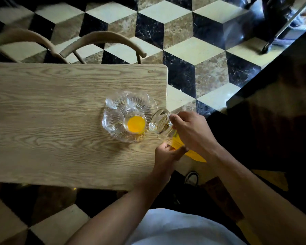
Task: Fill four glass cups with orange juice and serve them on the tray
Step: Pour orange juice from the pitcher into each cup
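Glass tray (113, 121) sits near the right end of the wooden table (42, 121), with one cup of orange juice (136, 125) on its near-right side. Right hand (191, 129) grips an empty glass cup (160, 123) tipped just beside the tray. Left hand (166, 154) holds the juice jug (182, 147) at the table's near-right edge.

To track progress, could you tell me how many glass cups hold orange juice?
1: the clear glass cup of orange juice on the scalloped clear glass tray's near side. The tilted cup in the right hand looks empty.
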The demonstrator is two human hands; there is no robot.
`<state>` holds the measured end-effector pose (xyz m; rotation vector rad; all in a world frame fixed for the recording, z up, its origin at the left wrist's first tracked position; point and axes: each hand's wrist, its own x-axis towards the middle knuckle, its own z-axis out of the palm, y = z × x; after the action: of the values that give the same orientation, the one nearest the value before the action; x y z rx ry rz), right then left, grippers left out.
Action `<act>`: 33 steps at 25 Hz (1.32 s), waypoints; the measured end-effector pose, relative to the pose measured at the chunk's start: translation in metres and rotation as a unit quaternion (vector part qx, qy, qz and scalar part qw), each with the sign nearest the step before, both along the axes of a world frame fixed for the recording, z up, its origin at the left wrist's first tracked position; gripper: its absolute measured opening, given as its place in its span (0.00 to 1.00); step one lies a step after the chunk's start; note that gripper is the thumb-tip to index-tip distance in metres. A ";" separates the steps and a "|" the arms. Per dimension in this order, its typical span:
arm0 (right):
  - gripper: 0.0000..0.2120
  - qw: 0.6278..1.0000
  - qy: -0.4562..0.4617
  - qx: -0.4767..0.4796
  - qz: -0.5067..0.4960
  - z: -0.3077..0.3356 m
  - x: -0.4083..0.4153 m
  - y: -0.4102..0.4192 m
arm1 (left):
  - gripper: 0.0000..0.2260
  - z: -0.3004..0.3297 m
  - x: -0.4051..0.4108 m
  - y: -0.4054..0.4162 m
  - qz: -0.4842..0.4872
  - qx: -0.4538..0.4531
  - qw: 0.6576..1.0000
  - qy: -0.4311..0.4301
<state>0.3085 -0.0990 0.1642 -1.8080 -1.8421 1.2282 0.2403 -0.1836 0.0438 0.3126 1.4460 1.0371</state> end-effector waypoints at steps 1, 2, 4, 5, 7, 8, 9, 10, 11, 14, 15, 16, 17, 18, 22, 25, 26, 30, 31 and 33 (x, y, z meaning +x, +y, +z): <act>0.20 1.000 -0.001 0.003 0.025 0.003 0.011 0.003 | 0.23 0.001 0.010 0.002 0.019 -0.002 1.000 0.006; 0.20 0.999 0.002 0.005 0.043 0.005 0.022 0.007 | 0.25 0.003 0.021 0.005 0.037 0.002 0.999 0.014; 0.20 0.998 0.016 0.008 0.065 0.007 0.039 0.014 | 0.23 0.002 0.038 0.010 0.050 0.014 0.998 0.031; 0.20 0.997 0.026 0.009 0.071 0.008 0.045 0.018 | 0.20 0.004 0.046 0.012 0.055 0.016 0.998 0.038; 0.20 0.996 0.043 0.017 0.079 0.008 0.056 0.025 | 0.16 0.010 0.057 0.017 0.074 0.017 0.996 0.037; 0.20 0.995 0.044 0.022 0.081 0.007 0.060 0.028 | 0.15 0.014 0.062 0.021 0.083 0.016 0.996 0.037; 0.19 0.995 0.042 0.024 0.082 0.006 0.063 0.033 | 0.16 0.018 0.067 0.026 0.085 0.015 0.995 0.044; 0.19 0.995 0.041 0.022 0.084 0.004 0.065 0.037 | 0.18 0.018 0.072 0.030 0.087 0.016 0.995 0.048; 0.19 0.995 0.042 0.017 0.087 0.003 0.067 0.041 | 0.20 0.016 0.075 0.033 0.091 0.018 0.995 0.046; 0.19 0.994 0.040 0.016 0.101 -0.002 0.071 0.053 | 0.19 0.019 0.082 0.042 0.106 0.031 0.994 0.017; 0.19 0.994 0.038 0.017 0.105 -0.003 0.071 0.058 | 0.16 0.018 0.084 0.045 0.111 0.041 0.993 0.008; 0.19 0.993 0.035 0.020 0.110 -0.004 0.070 0.062 | 0.14 0.017 0.085 0.049 0.116 0.043 0.992 0.004; 0.20 0.993 0.032 0.023 0.116 -0.005 0.068 0.068 | 0.13 0.019 0.085 0.054 0.121 0.045 0.992 0.003; 0.20 0.992 0.029 0.025 0.120 -0.005 0.065 0.074 | 0.13 0.016 0.084 0.060 0.131 0.044 0.990 0.002; 0.20 0.987 0.027 0.014 0.157 -0.002 0.054 0.099 | 0.23 0.011 0.071 0.084 0.147 0.020 0.988 0.037; 0.19 0.985 0.028 0.003 0.171 -0.003 0.041 0.120 | 0.13 0.001 0.060 0.104 0.150 0.028 0.987 0.047; 0.19 0.984 0.025 -0.001 0.175 -0.005 0.035 0.128 | 0.17 -0.003 0.056 0.111 0.161 0.028 0.985 0.051; 0.19 0.980 0.014 -0.018 0.199 -0.006 0.013 0.149 | 0.28 -0.007 0.043 0.129 0.200 0.013 0.978 0.057; 0.19 0.978 0.012 -0.021 0.207 -0.006 0.009 0.152 | 0.27 -0.007 0.040 0.131 0.196 0.019 0.979 0.053; 0.19 0.975 0.007 -0.030 0.219 -0.009 -0.002 0.161 | 0.26 -0.015 0.033 0.138 0.192 0.018 0.980 0.051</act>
<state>0.3064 0.0617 0.1555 -1.4565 -2.2977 1.4462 0.2732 -0.0454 0.0291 0.1136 1.6189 1.3743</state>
